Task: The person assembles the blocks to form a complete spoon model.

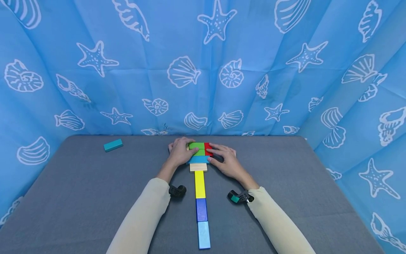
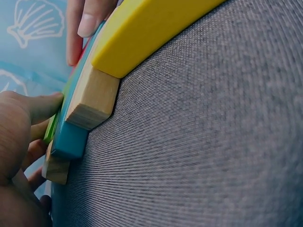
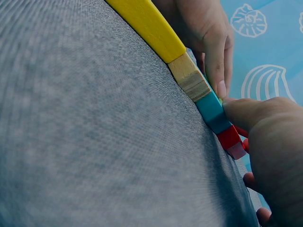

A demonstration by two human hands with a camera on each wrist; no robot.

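Note:
Two green blocks [image 1: 197, 145] lie side by side at the far end of a flat block layout, with red [image 1: 207, 145] at their right. My left hand [image 1: 180, 151] rests at the left side, its thumb on the nearer green block. A bare wooden piece [image 2: 57, 171] shows beside that hand in the left wrist view. From the right, my right hand [image 1: 229, 161] touches the red with its fingers, thumb at the end of a teal block [image 1: 198, 159]. Below follow a wooden block [image 1: 198, 167], then yellow [image 1: 200, 184], dark blue [image 1: 201, 210] and light blue [image 1: 204, 235] blocks.
A separate teal block [image 1: 113, 145] lies toward the table's far left corner. Grey cloth covers the table [image 1: 95, 197]. Behind its back edge hangs a blue curtain [image 1: 142, 84] with shell prints. Black straps [image 1: 177, 191] sit at both wrists.

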